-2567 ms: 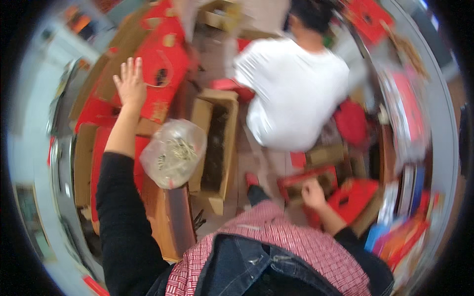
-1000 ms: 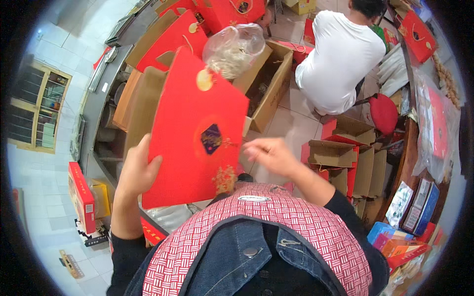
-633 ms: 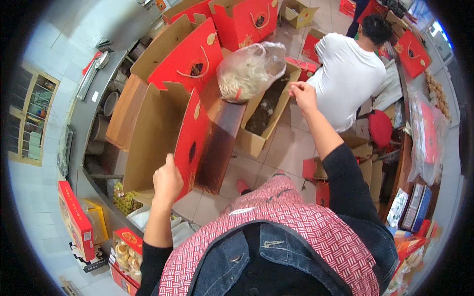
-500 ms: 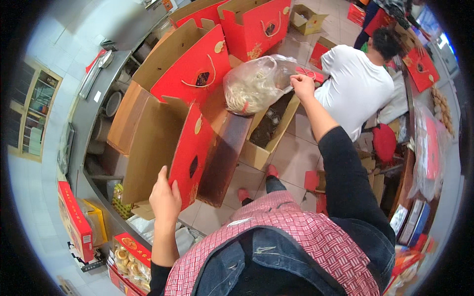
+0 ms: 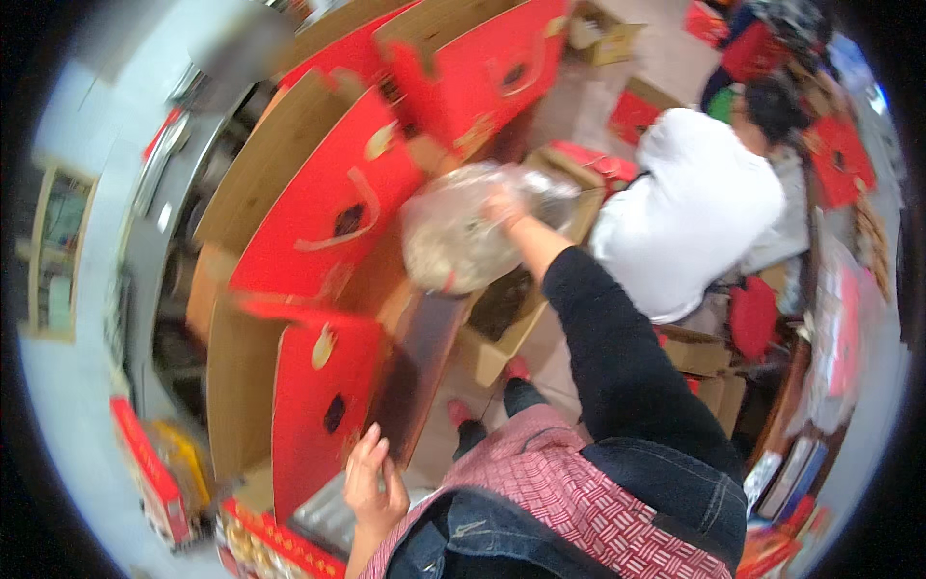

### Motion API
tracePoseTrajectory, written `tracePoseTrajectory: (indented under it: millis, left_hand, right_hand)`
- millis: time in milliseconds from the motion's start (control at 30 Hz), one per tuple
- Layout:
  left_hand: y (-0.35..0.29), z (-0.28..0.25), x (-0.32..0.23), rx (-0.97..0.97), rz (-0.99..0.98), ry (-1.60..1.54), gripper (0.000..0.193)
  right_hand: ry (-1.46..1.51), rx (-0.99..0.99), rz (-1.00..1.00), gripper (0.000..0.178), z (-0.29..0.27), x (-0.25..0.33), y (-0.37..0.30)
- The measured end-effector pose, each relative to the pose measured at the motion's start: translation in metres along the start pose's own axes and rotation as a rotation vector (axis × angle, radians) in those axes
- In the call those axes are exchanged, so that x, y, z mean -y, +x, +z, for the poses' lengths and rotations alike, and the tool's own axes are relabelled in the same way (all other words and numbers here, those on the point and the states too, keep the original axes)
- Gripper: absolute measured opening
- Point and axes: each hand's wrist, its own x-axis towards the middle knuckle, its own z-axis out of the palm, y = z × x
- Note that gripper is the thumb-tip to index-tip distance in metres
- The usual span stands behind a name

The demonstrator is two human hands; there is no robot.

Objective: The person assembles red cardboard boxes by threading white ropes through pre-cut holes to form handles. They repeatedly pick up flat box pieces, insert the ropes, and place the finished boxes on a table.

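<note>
Since the frame half a second earlier, the right hand (image 5: pixel 503 207) has moved from beside the clear plastic bag (image 5: pixel 449 236) onto it, and the left hand (image 5: pixel 376 487) has come away from the edge of the nearest red gift carton (image 5: pixel 323 386). The bag sits on the brown wooden surface (image 5: pixel 420 352), its pale contents too blurred to name, with its loose side reaching over a long open cardboard box (image 5: pixel 490 365) on the tiled floor (image 5: pixel 545 347). At the bag, the right grip is blurred; I cannot tell whether its fingers are closed on the plastic. Bare of any load, the left grip has its fingers apart, just beside the nearest carton's lower right side.

That carton stands with its top open and a dark diamond shape on its red face. Behind it stands another open red carton with a rope handle (image 5: pixel 318 227), and beyond that one more red carton (image 5: pixel 487 82). To the right, a person in a white shirt (image 5: pixel 699 212) is crouched, facing away.
</note>
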Motion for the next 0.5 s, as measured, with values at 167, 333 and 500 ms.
tracePoseTrajectory:
  millis: [167, 333, 500]
  left_hand:
    - [0.012, 0.018, 0.010, -0.074, -0.034, -0.135, 0.024]
    - [0.051, 0.003, -0.023, 0.018, -0.054, -0.516, 0.021]
    - [0.076, -0.033, -0.028, 0.087, -0.303, -1.488, 0.045]
  right_hand:
    - [1.069, -0.132, -0.141, 0.026, -0.137, 0.023, 0.009]
    - [0.668, -0.467, 0.116, 0.026, -0.339, 0.047, -0.103]
    - [0.370, -0.571, -0.328, 0.018, -0.402, 0.165, -0.236]
